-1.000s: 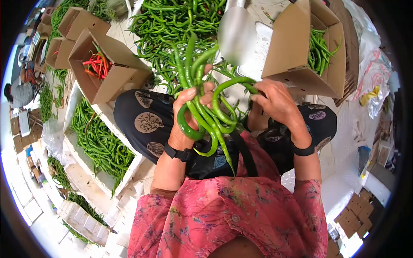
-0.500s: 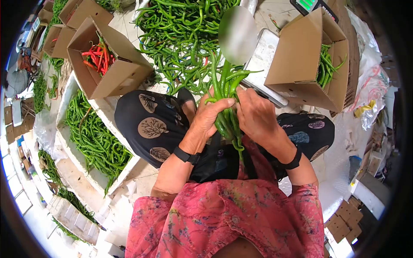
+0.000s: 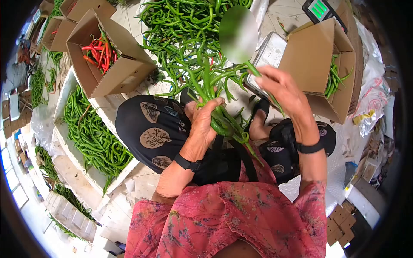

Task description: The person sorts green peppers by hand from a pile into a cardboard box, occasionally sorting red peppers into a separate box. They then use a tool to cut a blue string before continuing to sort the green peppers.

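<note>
My left hand (image 3: 204,117) grips a bunch of long green chillies (image 3: 217,112) over my lap, stems fanning up and away from me. My right hand (image 3: 282,89) is raised to the right of the bunch and pinches a single green chilli (image 3: 261,82) that runs along its fingers. A big loose heap of green chillies (image 3: 185,30) lies on the floor just beyond my knees. Both wrists carry black bands.
A cardboard box with red and green chillies (image 3: 100,56) stands at the left. Another open box holding green chillies (image 3: 320,69) stands at the right, beside a metal scale tray (image 3: 269,53). White crates of green chillies (image 3: 90,133) line the left.
My hands were joined on the bunch; the right hand has since lifted off to the right with one chilli. The left hand keeps the bunch, lowered from where it was a second ago.
</note>
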The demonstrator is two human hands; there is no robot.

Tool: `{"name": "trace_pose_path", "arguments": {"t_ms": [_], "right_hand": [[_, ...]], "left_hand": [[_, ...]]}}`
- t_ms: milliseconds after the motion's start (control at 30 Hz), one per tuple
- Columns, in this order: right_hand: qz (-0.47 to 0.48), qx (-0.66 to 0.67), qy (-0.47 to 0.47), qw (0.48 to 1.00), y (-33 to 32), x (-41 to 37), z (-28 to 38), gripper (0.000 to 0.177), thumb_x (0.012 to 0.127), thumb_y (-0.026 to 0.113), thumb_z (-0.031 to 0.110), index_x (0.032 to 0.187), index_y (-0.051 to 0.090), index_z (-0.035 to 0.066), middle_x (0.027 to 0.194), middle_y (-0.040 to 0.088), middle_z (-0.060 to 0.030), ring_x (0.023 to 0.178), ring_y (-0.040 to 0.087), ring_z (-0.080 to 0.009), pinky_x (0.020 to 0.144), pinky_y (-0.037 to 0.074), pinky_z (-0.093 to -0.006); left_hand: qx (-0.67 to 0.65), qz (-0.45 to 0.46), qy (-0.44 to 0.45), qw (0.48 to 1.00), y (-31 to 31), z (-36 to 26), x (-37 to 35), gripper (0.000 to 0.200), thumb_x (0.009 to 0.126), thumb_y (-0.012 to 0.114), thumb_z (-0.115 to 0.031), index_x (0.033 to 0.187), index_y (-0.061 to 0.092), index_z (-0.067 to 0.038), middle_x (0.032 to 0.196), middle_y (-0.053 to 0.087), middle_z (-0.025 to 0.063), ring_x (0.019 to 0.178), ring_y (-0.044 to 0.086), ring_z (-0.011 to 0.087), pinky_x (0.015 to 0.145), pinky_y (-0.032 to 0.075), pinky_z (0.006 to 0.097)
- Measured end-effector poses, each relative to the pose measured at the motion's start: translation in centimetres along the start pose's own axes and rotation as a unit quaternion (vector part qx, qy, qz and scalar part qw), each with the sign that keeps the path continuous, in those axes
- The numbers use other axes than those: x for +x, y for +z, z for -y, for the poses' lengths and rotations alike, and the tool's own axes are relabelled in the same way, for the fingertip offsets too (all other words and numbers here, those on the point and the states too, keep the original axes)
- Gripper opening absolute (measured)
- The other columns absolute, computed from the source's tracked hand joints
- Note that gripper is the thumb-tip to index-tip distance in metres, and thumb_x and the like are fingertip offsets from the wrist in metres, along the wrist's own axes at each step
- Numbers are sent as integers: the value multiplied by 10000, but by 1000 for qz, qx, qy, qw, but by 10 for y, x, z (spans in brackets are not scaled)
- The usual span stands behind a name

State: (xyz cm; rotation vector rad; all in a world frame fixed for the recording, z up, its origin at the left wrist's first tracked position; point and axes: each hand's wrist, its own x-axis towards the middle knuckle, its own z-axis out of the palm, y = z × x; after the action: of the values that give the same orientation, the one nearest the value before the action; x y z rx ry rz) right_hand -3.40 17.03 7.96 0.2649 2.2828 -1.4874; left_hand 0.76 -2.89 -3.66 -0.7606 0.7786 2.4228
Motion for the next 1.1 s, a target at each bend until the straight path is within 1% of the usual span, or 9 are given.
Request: {"name": "trace_pose_path", "arguments": {"t_ms": [100, 167, 233, 300, 400, 633, 733, 967, 1100], "right_hand": [[81, -44, -187, 978, 20, 53, 55, 324, 911, 592, 308, 1032, 637, 11, 768, 521, 24, 677, 434, -57, 581, 350, -235], [210, -10, -224, 952, 40, 95, 106, 325, 917, 590, 332, 1005, 645, 24, 773, 549, 13, 681, 470, -72, 584, 383, -246], [186, 179, -254, 932, 73, 131, 143, 267, 877, 614, 264, 743, 593, 33, 663, 547, -11, 603, 478, -111, 555, 395, -279], [167, 138, -292, 931, 45, 119, 159, 384, 931, 619, 330, 1074, 592, -26, 887, 625, -62, 853, 622, -173, 770, 508, -308], [171, 52, -293, 939, 23, 107, 110, 332, 924, 581, 348, 985, 650, 29, 781, 576, 4, 712, 512, -80, 616, 421, -246], [90, 101, 0, 991, 5, -8, -13, 233, 909, 628, 258, 964, 662, 34, 818, 624, -5, 709, 565, -75, 642, 463, -226], [100, 110, -98, 984, 35, -29, -57, 232, 909, 640, 249, 957, 643, 22, 830, 627, -8, 722, 577, -76, 654, 473, -231], [122, 198, -76, 970, 36, -49, -81, 217, 933, 574, 206, 999, 550, 1, 850, 617, -50, 728, 549, -73, 670, 483, -254], [127, 370, 23, 920, 17, -62, -69, 270, 939, 565, 259, 1018, 542, 1, 922, 641, -98, 744, 590, -127, 724, 512, -276]], "left_hand": [[36, -65, 3, 997, 3, 5, 1, 322, 809, 638, 34, 1113, 565, -45, 902, 597, 50, 774, 591, 153, 693, 507, 282], [47, -71, -14, 996, -1, 8, 5, 333, 811, 642, 29, 1127, 563, -41, 900, 596, 43, 774, 591, 148, 690, 505, 276], [18, -46, -11, 999, 3, 1, 4, 360, 828, 641, -2, 1176, 561, -44, 903, 588, 35, 772, 575, 140, 696, 499, 277], [-20, 24, 16, 999, 4, -12, 2, 539, 818, 652, -6, 1325, 472, -30, 905, 583, 45, 765, 582, 147, 698, 509, 292], [-47, 79, 38, 995, 2, -23, -1, 577, 834, 648, -52, 1369, 434, -32, 895, 586, 50, 759, 577, 147, 688, 502, 299], [-67, 135, 12, 988, 9, -21, -1, 565, 861, 651, -119, 1378, 430, -64, 933, 581, 54, 810, 561, 153, 740, 496, 303], [-45, 156, 7, 987, 19, -12, -1, 564, 868, 653, -120, 1383, 430, -68, 949, 580, 55, 835, 559, 150, 749, 497, 274], [-65, 173, -29, 982, 24, 2, -3, 517, 917, 625, -180, 1378, 426, -57, 959, 592, 60, 845, 571, 157, 762, 514, 305], [-75, 214, -40, 973, 20, 3, 4, 476, 939, 597, -217, 1357, 441, -52, 955, 600, 57, 832, 574, 147, 744, 518, 308]]}}
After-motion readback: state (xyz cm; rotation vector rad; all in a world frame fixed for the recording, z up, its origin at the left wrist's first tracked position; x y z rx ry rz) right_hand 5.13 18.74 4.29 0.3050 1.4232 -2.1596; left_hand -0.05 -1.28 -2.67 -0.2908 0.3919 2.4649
